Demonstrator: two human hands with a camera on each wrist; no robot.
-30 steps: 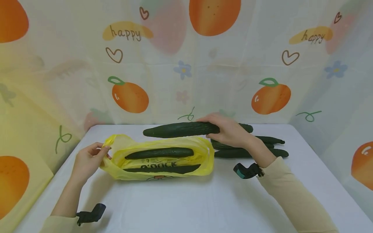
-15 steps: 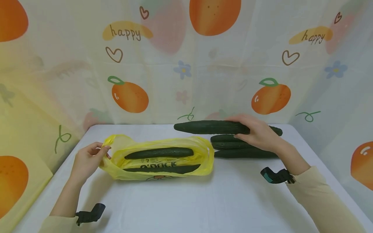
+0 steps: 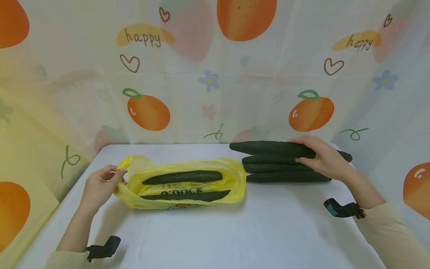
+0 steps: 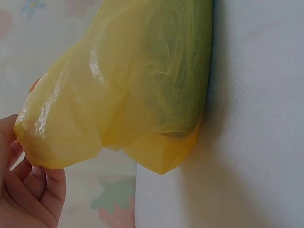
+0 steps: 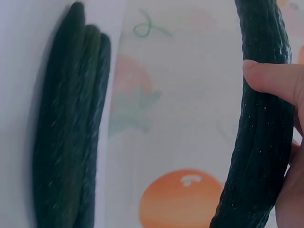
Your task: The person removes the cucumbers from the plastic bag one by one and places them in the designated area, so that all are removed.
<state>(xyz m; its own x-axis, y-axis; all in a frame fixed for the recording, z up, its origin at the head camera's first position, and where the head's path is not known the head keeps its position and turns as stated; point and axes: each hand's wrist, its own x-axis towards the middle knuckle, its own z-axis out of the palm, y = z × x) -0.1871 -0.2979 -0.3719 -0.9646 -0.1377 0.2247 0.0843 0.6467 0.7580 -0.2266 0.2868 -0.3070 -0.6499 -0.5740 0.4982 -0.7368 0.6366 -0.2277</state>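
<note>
In the head view my left hand (image 3: 102, 186) pinches the left end of a yellow plastic bag (image 3: 240, 186), whose mouth gapes upward. Two cucumbers lie in the bag: a rear cucumber (image 3: 183, 177) and a front cucumber (image 3: 191, 196), the latter partly hidden by the bag's edge. My right hand (image 3: 324, 157) grips another cucumber (image 3: 268, 148), raised above and behind three cucumbers (image 3: 285, 176) lying side by side on the table. The right wrist view shows my thumb (image 5: 270, 78) pressed across the held cucumber, well apart from those three.
A white-covered table (image 3: 215, 235) carries everything. Behind it hangs a printed curtain (image 3: 248, 89) with oranges and hearts, close to the table's back edge. The bag's right end nearly meets the left tips of the cucumbers on the table.
My right hand has moved to the right with the cucumber, from above the bag to above the three cucumbers. My left hand stays at the bag's end.
</note>
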